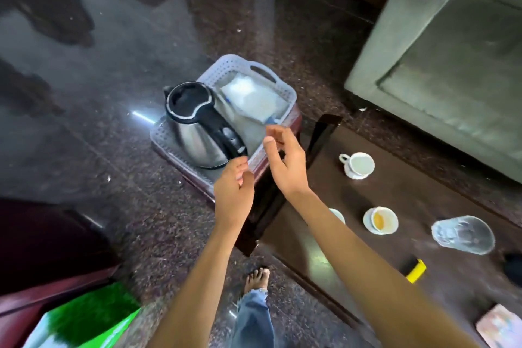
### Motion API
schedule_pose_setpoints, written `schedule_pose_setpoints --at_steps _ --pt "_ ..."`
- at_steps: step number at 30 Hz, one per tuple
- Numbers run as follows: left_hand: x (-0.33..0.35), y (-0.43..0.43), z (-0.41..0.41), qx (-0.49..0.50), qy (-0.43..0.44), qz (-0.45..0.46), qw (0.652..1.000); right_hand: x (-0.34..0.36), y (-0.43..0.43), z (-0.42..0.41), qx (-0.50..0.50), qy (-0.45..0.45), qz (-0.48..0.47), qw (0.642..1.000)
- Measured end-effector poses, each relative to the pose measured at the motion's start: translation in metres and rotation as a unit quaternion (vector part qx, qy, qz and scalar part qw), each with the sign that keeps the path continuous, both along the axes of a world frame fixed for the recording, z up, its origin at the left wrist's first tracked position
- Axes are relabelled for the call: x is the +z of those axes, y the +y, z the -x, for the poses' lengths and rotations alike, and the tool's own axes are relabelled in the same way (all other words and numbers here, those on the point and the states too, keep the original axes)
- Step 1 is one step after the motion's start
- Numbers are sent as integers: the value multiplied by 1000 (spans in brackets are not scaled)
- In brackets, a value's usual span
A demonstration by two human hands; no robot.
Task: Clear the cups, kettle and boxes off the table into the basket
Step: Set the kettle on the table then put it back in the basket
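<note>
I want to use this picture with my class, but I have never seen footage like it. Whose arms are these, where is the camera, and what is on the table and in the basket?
There is no machine here. The camera sits on a person's head and looks down, so the two bare arms are the person's own. The left hand and right hand are both open and hold nothing; they hang just beside the kettle.

The kettle stands in the basket, a pale plastic one on a low stand beside the table. A white packet lies in the basket behind it.

On the dark table are a cup on a saucer, a cup with an orange rest of drink, a clear glass, a yellow object and a box at the picture's edge. A third cup is partly hidden by the right arm.
</note>
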State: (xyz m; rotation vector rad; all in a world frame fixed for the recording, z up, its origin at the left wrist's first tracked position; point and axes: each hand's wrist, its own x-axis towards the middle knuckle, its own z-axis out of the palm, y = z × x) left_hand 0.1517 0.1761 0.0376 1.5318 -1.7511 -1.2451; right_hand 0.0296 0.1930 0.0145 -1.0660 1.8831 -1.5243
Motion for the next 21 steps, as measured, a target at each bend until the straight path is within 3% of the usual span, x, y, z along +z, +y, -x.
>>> schedule_pose_setpoints --at_steps 7,12,17,21 --pt "-13 -22 -52 78 18 -45 996 -6 -45 -46 27 -53 -34 998" --pt "-15 -37 -61 85 23 -37 995 -6 -68 -52 23 -167 -64 984" --pt "-15 -49 -56 87 35 -35 995 -5 -81 -59 -50 -230 -65 970" --pt "-12 -55 -53 75 40 -32 996 -1 -86 -62 -111 -229 -53 966"
